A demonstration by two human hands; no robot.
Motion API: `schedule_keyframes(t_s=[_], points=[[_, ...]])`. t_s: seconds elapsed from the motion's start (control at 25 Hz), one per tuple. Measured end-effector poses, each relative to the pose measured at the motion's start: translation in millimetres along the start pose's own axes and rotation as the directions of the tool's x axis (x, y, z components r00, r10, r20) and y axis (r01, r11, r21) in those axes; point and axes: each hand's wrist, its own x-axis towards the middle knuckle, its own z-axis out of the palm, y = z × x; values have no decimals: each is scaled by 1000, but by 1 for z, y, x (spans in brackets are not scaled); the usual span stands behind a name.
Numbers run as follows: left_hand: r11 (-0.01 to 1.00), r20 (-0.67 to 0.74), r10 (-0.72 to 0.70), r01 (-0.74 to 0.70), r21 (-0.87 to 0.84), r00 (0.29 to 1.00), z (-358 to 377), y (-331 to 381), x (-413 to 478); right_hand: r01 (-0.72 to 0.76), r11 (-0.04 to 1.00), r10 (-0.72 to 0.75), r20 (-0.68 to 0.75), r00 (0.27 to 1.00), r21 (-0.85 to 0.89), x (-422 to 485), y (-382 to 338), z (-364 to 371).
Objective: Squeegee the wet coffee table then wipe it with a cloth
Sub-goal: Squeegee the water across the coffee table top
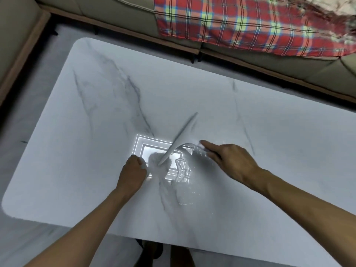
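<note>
Surface: a white marbled coffee table (96, 112) is seen from above, its far edge set toward a beige sofa (115, 14) on which a red plaid blanket (240, 22) is spread.
Squeegee: the squeegee (181, 135) is laid slantwise near the table's middle, its pale blade blurred. The near tip is by the left hand and the far tip is pointed toward the sofa.
Water: ridged puddles of water (185, 189) are gathered just on the near side of the blade, where a bright light is mirrored in the tabletop.
Right hand: the squeegee is gripped by the right hand (229, 160), the forefinger stretched out and the other fingers curled under; the handle itself can hardly be made out.
Left hand: the left hand (133, 170) is closed in a fist just beside the blade's near tip. A pale bunched cloth (155, 167) appears to be clutched at its thumb side, though this is not sharply shown.
Step in hand: squeegeeing is judged to be under way, with the cloth wipe not yet begun.
How it is best done: the blade should be pressed evenly along its whole length and drawn one way toward an edge, with strokes overlapped — and the cloth held off the water until the pooling is carried away.
</note>
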Motion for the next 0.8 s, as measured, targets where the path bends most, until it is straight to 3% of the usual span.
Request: schedule_keyframes(t_s=[0.12,0.24,0.44,0.64,0.8], points=[[996,-72,-57,52,-77,996,-1,-11,-12,203,976,-196,86,977,-77,22,-49,34],[994,-65,-74,69,-81,995,7,-24,-20,276,954,-261,126,957,-119,27,-63,60],[997,-6,-77,77,12,997,42,-23,-26,180,976,-176,41,984,-122,-1,6,63],[971,34,-63,54,231,997,69,-4,-28,1,988,0,7,1000,-155,-60,102,42],[986,-54,-105,111,121,993,63,0,-28,-48,983,53,23,998,-177,-86,127,23]])
